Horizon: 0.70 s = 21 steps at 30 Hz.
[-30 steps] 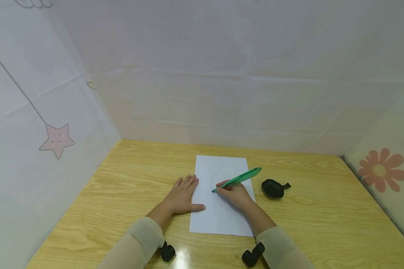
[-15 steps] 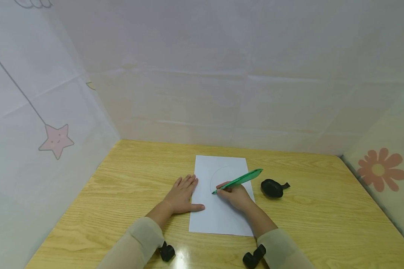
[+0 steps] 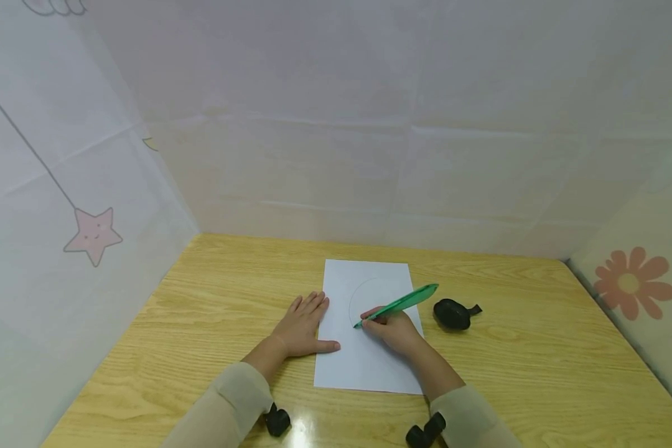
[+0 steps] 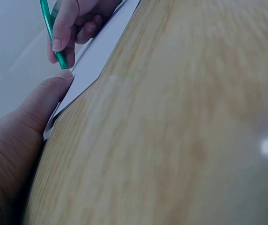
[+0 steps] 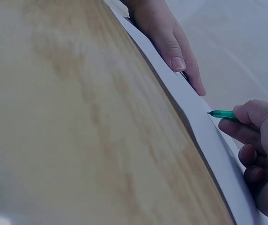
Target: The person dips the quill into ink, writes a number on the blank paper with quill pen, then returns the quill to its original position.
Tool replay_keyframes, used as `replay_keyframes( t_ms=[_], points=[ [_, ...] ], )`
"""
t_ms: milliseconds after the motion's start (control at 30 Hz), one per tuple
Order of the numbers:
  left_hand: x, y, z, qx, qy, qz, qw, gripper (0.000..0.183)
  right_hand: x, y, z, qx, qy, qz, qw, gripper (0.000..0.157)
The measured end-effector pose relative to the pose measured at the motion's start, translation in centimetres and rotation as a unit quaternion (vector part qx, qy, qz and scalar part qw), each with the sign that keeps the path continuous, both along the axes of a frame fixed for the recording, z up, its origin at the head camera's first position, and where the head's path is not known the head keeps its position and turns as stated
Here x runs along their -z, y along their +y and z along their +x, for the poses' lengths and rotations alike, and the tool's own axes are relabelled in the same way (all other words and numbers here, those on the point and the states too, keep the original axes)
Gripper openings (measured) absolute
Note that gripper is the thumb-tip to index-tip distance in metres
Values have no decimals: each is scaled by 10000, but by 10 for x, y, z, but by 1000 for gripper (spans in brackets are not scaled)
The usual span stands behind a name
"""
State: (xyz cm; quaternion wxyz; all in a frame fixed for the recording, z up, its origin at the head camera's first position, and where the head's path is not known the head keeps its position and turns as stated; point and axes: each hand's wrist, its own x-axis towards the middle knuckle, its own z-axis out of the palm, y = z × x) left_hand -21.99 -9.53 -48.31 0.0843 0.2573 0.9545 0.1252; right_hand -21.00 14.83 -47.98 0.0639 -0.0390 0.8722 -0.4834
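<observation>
A white sheet of paper [image 3: 364, 367] lies on the wooden table [image 3: 218, 286], with a thin curved line drawn on its upper half. My right hand [image 3: 397, 333] pinches a green feather-shaped pen [image 3: 409, 300] between thumb and fingers, its dark tip down at the lower end of that curve. In the right wrist view the pen [image 5: 224, 114] shows a clear green barrel. My left hand [image 3: 302, 326] rests flat across the paper's left edge, fingers straight and the thumb out on the sheet.
A small black oval object [image 3: 452, 314] with a short tab lies right of the paper. Black wrist cameras are strapped at both sleeves. A pale cloth with a pink star [image 3: 93, 233] and a red flower [image 3: 633, 283] hangs around the table's back and sides.
The pen tip and my right hand have moved slightly down the paper, and the drawn curve has grown longer at its lower end. My left hand stays in place.
</observation>
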Motion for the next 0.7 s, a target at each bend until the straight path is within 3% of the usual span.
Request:
replay_keyframes(
  t_ms=[700],
  points=[
    [1, 0, 0, 8, 16, 26, 10000, 106, 2, 10, 8, -290, 169, 110, 9994, 15]
  ],
)
